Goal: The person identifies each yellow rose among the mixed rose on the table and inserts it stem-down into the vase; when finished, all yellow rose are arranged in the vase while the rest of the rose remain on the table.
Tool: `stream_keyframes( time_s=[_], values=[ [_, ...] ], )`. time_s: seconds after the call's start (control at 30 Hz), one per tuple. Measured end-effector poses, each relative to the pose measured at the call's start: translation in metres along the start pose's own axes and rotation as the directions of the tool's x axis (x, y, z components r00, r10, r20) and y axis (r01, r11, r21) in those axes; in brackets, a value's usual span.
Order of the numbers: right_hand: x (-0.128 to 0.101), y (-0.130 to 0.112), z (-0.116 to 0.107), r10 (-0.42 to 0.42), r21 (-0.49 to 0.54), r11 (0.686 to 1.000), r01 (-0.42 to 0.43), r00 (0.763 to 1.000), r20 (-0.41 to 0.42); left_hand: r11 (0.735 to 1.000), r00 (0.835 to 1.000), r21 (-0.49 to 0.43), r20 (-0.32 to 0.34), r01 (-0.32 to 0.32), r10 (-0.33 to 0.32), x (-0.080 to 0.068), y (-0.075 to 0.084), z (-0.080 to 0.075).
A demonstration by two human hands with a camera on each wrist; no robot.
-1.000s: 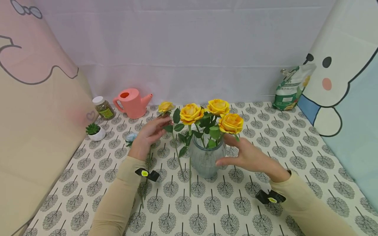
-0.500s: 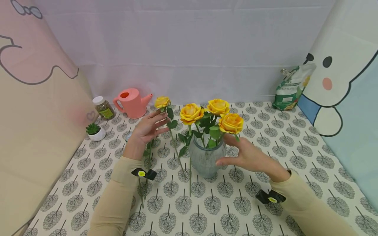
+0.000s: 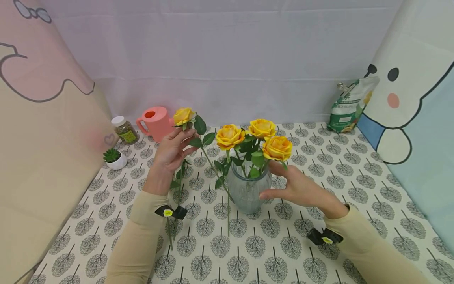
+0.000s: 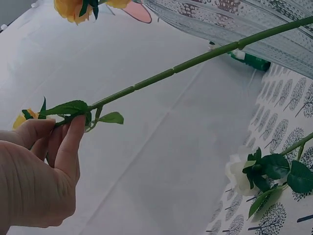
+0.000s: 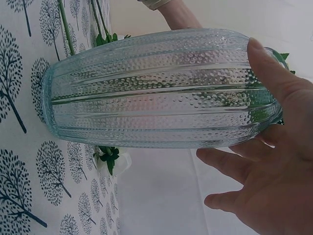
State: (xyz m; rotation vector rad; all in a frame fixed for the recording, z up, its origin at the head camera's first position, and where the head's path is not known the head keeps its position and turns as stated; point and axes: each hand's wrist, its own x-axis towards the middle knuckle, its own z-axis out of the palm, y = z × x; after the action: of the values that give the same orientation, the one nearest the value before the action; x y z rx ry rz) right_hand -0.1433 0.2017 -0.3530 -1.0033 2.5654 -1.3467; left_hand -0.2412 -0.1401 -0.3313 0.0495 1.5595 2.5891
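- The left hand [image 3: 173, 152] pinches a yellow rose [image 3: 183, 116] just under its bloom, thumb and fingers [image 4: 69, 147] closed on the top of the stem beside a small leaf.
- That rose is lifted off the table; its stem [image 4: 195, 61] slants down from the bloom toward the vase's foot, at about 5 o'clock from the hand in the head view.
- The right hand [image 3: 299, 187] rests on the vase [image 3: 247, 189] from its 3 o'clock side: the thumb [image 5: 266, 66] lies along the ribbed glass and the other fingers are spread and nearly straight, not wrapped around it.
- The vase stands upright mid-table on the tree-print cloth [image 3: 255, 244], with three yellow roses [image 3: 261, 128] already in it.
- More stems [image 3: 227, 215] lie flat on the cloth at the vase's 7 o'clock.
- A white flower [image 4: 242, 176] lies on the cloth near them, seen in the left wrist view.
- At the vase's 10 o'clock, against the back wall, sit a pink watering can [image 3: 156, 123] and a jar [image 3: 125, 129]; a small potted succulent [image 3: 114, 157] is at 9 o'clock.
- A green bag [image 3: 349, 104] leans at 2 o'clock.
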Motion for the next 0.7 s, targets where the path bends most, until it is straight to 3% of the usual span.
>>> stream_keyframes(
  time_s=[0.3,0.57,0.7],
  values=[
    [0.000,-0.001,0.000,-0.001,-0.008,1.000,0.001,1.000,-0.001,0.978,0.994,-0.176,-0.033,-0.108,0.104,-0.007,0.012,0.004],
    [0.000,0.000,0.000,0.017,-0.014,1.000,-0.017,1.000,0.003,0.926,0.975,-0.309,-0.019,-0.218,0.224,-0.025,0.027,0.010],
    [0.000,-0.001,0.000,0.004,-0.013,1.000,-0.004,1.000,-0.002,0.891,0.966,-0.391,0.026,-0.229,0.259,-0.033,0.032,0.013]
  ],
)
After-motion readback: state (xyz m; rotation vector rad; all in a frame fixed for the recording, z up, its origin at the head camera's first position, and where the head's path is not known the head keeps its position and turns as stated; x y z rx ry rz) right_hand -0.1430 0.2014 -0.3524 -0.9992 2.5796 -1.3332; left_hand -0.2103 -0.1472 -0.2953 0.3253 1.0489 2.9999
